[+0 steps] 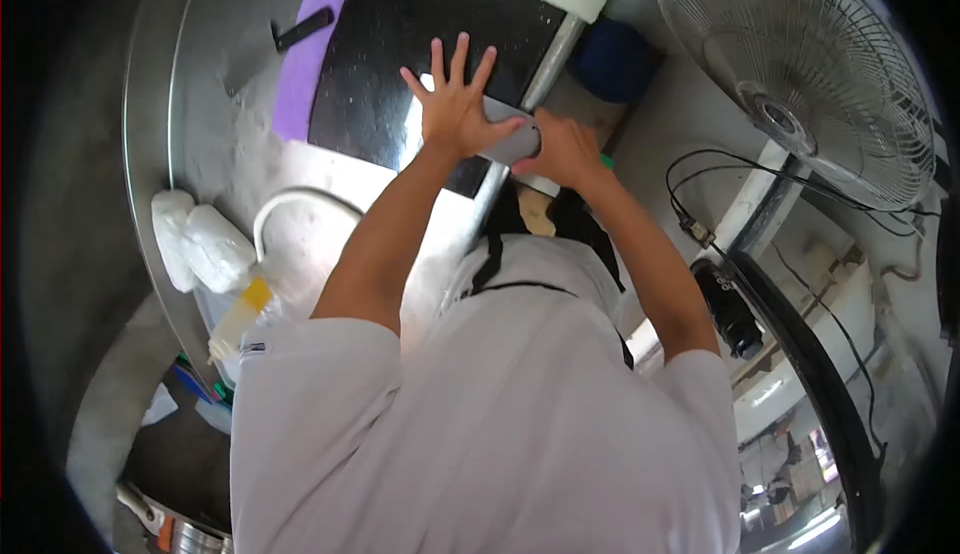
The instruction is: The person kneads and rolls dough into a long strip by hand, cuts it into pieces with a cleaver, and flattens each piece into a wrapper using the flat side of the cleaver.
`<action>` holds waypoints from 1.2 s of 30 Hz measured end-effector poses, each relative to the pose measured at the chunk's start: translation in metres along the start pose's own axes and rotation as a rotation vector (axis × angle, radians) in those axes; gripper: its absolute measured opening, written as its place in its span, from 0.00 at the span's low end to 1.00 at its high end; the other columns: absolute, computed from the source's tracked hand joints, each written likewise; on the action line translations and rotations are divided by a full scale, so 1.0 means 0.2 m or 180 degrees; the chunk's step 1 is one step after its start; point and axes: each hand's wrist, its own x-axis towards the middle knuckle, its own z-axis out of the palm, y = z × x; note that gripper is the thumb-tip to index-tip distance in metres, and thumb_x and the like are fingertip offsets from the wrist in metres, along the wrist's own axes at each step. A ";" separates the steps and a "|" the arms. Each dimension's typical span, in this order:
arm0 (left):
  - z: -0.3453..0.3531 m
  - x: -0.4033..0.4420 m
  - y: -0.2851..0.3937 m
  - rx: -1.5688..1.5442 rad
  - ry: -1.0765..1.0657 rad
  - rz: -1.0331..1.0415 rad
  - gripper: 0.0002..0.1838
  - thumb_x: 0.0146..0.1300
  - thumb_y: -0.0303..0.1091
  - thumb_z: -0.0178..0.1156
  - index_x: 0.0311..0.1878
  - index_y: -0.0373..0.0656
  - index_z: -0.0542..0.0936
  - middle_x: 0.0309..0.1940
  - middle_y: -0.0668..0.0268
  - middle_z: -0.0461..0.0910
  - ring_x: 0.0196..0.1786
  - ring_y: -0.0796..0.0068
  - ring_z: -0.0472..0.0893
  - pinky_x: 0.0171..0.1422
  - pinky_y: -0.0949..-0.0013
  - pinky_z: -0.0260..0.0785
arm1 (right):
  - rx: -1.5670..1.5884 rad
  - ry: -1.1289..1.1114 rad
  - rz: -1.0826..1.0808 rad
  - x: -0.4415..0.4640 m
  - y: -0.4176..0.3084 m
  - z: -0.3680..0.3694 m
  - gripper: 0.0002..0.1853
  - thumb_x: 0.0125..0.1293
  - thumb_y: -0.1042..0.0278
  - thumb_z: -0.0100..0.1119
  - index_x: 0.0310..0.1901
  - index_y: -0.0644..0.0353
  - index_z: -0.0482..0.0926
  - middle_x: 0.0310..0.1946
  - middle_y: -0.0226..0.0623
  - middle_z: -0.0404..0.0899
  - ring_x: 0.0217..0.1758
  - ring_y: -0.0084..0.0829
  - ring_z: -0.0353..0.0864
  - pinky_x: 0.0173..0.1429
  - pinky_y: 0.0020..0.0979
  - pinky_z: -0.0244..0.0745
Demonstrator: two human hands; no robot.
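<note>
Grey plate (pixel 513 147) spans between both hands: the right hand (pixel 567 152) grips its end, while the left hand (pixel 458 122), fingers splayed, rests across it, likely for steadiness. Black board (pixel 375 69) extends beyond the left hand; fan (pixel 800 64) stands farther right.

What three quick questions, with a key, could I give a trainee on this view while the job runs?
1. True or false: the left hand has its fingers spread.
2. Which side of the black panel is the purple strip on, left or right?
3. Fill in: the ____ grips the end of the grey piece.

Key: 1. True. 2. Left. 3. right hand.
</note>
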 end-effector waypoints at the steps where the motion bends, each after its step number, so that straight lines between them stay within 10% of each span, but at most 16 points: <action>1: 0.00 0.04 0.00 0.0016 -0.0027 0.0014 0.62 0.47 0.84 0.63 0.84 0.66 0.58 0.87 0.60 0.46 0.87 0.43 0.39 0.74 0.11 0.31 | 0.0022 0.0055 0.0019 0.05 0.01 -0.02 0.36 0.47 0.46 0.83 0.50 0.63 0.80 0.42 0.55 0.88 0.48 0.55 0.89 0.51 0.51 0.82; 36: 0.04 0.44 -0.12 -0.0332 0.0641 0.1462 0.62 0.44 0.84 0.65 0.84 0.74 0.58 0.86 0.64 0.49 0.86 0.41 0.45 0.71 0.08 0.37 | 0.0499 0.0338 -0.0011 0.21 0.06 -0.02 0.41 0.49 0.45 0.83 0.52 0.71 0.73 0.44 0.64 0.84 0.49 0.61 0.87 0.50 0.52 0.83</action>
